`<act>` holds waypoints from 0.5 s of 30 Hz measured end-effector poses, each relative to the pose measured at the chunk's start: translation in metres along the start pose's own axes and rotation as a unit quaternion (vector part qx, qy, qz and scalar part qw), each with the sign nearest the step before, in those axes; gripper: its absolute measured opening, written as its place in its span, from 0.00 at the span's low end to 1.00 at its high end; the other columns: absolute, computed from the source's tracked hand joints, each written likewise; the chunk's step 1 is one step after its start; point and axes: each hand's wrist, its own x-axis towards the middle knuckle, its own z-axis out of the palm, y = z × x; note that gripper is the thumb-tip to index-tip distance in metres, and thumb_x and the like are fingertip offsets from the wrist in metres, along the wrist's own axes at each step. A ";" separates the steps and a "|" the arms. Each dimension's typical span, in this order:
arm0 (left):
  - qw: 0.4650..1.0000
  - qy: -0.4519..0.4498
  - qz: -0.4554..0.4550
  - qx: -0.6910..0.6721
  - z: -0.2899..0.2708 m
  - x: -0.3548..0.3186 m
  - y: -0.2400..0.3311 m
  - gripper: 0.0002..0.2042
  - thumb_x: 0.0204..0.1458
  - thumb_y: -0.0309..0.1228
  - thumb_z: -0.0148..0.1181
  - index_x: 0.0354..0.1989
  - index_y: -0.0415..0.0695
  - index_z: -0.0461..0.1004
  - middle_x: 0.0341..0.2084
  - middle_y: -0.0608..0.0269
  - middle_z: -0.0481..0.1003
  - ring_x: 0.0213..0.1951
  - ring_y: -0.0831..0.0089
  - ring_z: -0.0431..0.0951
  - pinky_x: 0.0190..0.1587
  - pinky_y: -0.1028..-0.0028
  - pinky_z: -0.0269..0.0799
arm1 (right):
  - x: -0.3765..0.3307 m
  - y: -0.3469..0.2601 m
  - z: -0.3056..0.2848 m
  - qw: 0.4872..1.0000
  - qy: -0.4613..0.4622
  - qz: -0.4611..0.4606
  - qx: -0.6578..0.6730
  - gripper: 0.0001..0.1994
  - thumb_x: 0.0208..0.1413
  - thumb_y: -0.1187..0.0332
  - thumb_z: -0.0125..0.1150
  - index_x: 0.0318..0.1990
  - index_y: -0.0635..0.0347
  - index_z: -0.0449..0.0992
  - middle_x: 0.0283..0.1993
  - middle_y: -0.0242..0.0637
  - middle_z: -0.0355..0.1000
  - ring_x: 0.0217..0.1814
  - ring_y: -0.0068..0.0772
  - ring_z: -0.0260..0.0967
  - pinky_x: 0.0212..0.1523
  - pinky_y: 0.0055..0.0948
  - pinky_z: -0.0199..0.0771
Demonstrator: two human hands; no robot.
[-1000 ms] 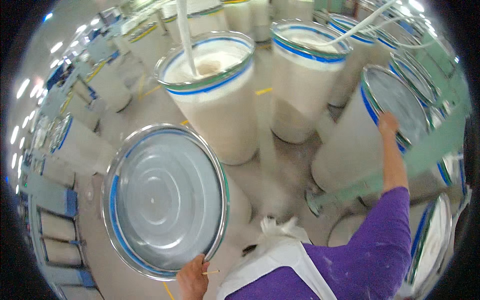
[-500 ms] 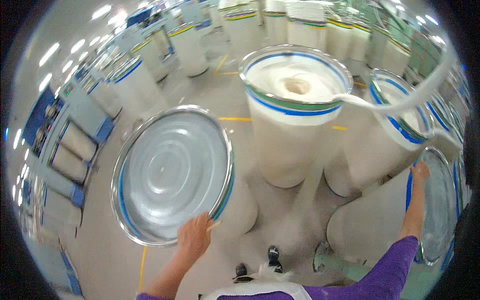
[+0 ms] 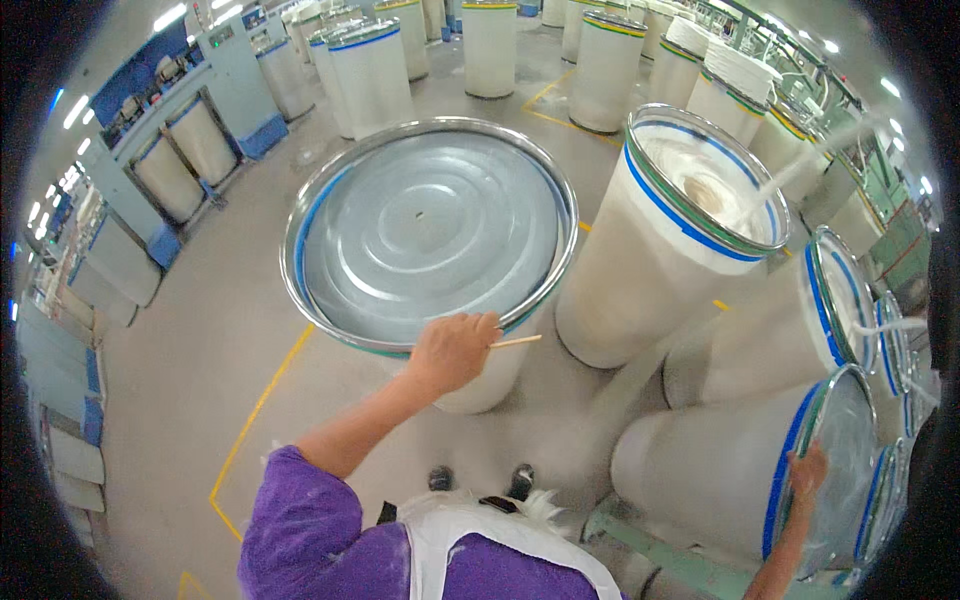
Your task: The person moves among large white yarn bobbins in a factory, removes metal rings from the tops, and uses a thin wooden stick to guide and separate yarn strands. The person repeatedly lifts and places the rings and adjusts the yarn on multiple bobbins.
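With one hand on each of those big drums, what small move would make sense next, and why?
Probably pull the empty can a little closer with the left hand. That hand already grips its near rim, along with a thin wooden stick. The right hand rests on the rim of another can at the side, so both cans seem to be guided at once.

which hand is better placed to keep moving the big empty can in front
Left. The left hand already grips the near rim of the empty white cylindrical can with the blue-banded metal rim, while the right hand rests on another can's rim far to the right.
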 end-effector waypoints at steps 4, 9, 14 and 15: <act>0.999 -0.032 0.030 -0.011 -0.022 -0.035 -0.042 0.09 0.55 0.37 0.54 0.40 0.49 0.72 0.25 0.60 0.74 0.29 0.60 0.76 0.32 0.59 0.69 | -0.113 -0.026 -0.051 0.994 -0.017 -0.103 0.014 0.34 0.45 0.57 0.69 0.57 0.67 0.65 0.46 0.54 0.72 0.49 0.57 0.68 0.51 0.53 0.62; 0.999 0.022 0.018 -0.031 -0.037 -0.068 -0.088 0.09 0.54 0.40 0.56 0.31 0.49 0.76 0.23 0.59 0.75 0.29 0.58 0.75 0.32 0.60 0.68 | -0.198 -0.067 -0.095 0.974 -0.050 -0.209 0.073 0.19 0.42 0.57 0.71 0.31 0.60 0.70 0.26 0.46 0.69 0.30 0.54 0.67 0.31 0.46 0.64; 1.000 -0.011 -0.003 -0.017 -0.066 -0.092 -0.156 0.17 0.59 0.43 0.48 0.28 0.43 0.74 0.23 0.56 0.73 0.30 0.55 0.73 0.33 0.60 0.66 | -0.214 -0.127 -0.123 0.922 0.005 -0.322 0.213 0.15 0.32 0.71 0.72 0.26 0.56 0.69 0.28 0.38 0.70 0.30 0.45 0.67 0.32 0.40 0.64; 1.000 -0.010 0.003 -0.030 -0.066 -0.094 -0.169 0.18 0.60 0.43 0.46 0.27 0.42 0.74 0.23 0.55 0.72 0.30 0.54 0.73 0.33 0.60 0.66 | -0.216 -0.138 -0.127 0.902 0.007 -0.349 0.253 0.15 0.30 0.73 0.71 0.27 0.55 0.69 0.29 0.37 0.71 0.32 0.45 0.68 0.33 0.40 0.64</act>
